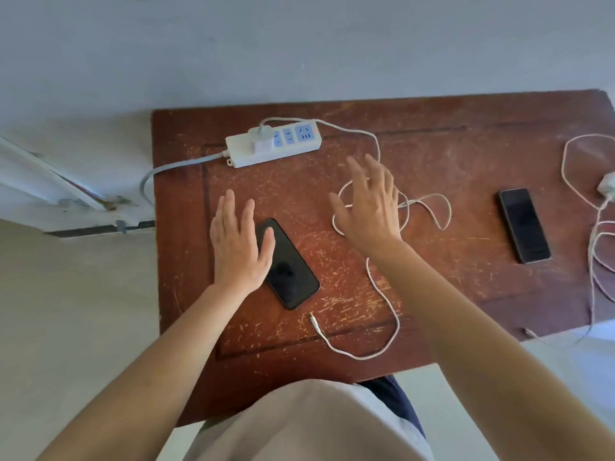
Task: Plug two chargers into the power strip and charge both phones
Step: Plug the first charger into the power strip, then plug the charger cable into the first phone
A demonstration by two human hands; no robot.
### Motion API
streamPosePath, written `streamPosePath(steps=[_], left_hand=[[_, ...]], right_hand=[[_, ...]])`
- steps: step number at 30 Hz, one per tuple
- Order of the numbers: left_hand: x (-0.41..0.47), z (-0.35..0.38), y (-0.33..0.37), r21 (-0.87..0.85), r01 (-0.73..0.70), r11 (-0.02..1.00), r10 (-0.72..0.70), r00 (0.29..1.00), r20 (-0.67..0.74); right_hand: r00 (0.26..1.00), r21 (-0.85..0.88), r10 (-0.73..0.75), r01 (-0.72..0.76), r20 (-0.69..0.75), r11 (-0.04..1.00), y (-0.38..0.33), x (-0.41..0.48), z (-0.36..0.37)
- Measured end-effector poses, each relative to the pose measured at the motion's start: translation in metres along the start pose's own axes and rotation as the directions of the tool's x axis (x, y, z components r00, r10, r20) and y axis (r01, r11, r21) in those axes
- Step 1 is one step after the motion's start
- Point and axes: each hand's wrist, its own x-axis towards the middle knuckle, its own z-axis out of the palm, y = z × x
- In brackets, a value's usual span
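White power strip (273, 144), black phones (287, 264), scratched reddish-brown table (432, 154).

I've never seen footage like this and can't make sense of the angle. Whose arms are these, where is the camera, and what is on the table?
There is one picture, taken by a wide-angle camera worn on a person's head, looking down at their own bare arms. No machine is involved. On the scratched wooden table lies a white power strip with one white charger plugged in; its cable loops across the table to a loose plug end. The left hand is spread over the near phone. The right hand is open above the cable loops. Neither holds anything. A second phone and a second charger lie at the right.
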Motion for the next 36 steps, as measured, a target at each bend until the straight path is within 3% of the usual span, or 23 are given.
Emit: streamPosePath(steps=[3, 5, 10, 14, 16, 19, 21, 27, 30, 34, 36], left_hand=[[-0.041, 0.015, 0.026, -0.017, 0.014, 1.0, -0.013, 0.998, 0.055], [-0.062, 0.021, 0.039, -0.003, 0.059, 0.998, -0.059, 0.995, 0.082], [-0.09, 0.018, 0.053, 0.052, 0.161, 0.986, -0.166, 0.981, 0.1], [-0.099, 0.009, 0.067, -0.021, 0.351, 0.936, -0.351, 0.936, 0.021], [-0.095, 0.008, 0.076, -0.077, 0.497, 0.864, -0.497, 0.867, 0.021], [-0.073, 0.015, 0.089, -0.137, 0.764, 0.631, -0.758, 0.644, 0.099], [-0.053, 0.02, 0.096, -0.096, 0.815, 0.572, -0.808, 0.579, 0.108], [-0.012, 0.034, 0.106, 0.16, 0.826, 0.54, -0.842, 0.527, 0.117], [-0.011, 0.032, 0.106, 0.193, 0.804, 0.562, -0.827, 0.554, 0.101], [-0.024, 0.019, 0.093, 0.116, 0.765, 0.634, -0.773, 0.621, 0.128], [-0.035, 0.008, 0.085, -0.037, 0.799, 0.6, -0.787, 0.598, 0.153]], right_hand=[[0.982, 0.015, 0.146, -0.149, 0.116, 0.989, 0.042, -0.07, 0.008], [0.966, 0.032, 0.169, -0.179, 0.195, 0.983, 0.057, -0.107, 0.013], [0.945, 0.073, 0.033, -0.06, 0.325, 0.996, 0.049, -0.143, 0.021], [0.891, 0.122, -0.199, 0.163, 0.408, 0.979, 0.035, -0.161, 0.032], [0.856, 0.156, -0.287, 0.243, 0.429, 0.957, 0.035, -0.17, 0.039], [0.824, 0.194, -0.355, 0.299, 0.441, 0.934, 0.045, -0.177, 0.042], [0.829, 0.202, -0.356, 0.295, 0.432, 0.934, 0.053, -0.178, 0.04], [0.765, 0.12, -0.394, 0.39, 0.51, 0.913, 0.047, -0.188, 0.033], [0.767, 0.132, -0.391, 0.38, 0.509, 0.916, 0.034, -0.196, 0.037], [0.792, 0.145, -0.393, 0.37, 0.467, 0.918, 0.021, -0.197, 0.045], [0.801, 0.144, -0.392, 0.369, 0.453, 0.918, 0.018, -0.194, 0.047]])
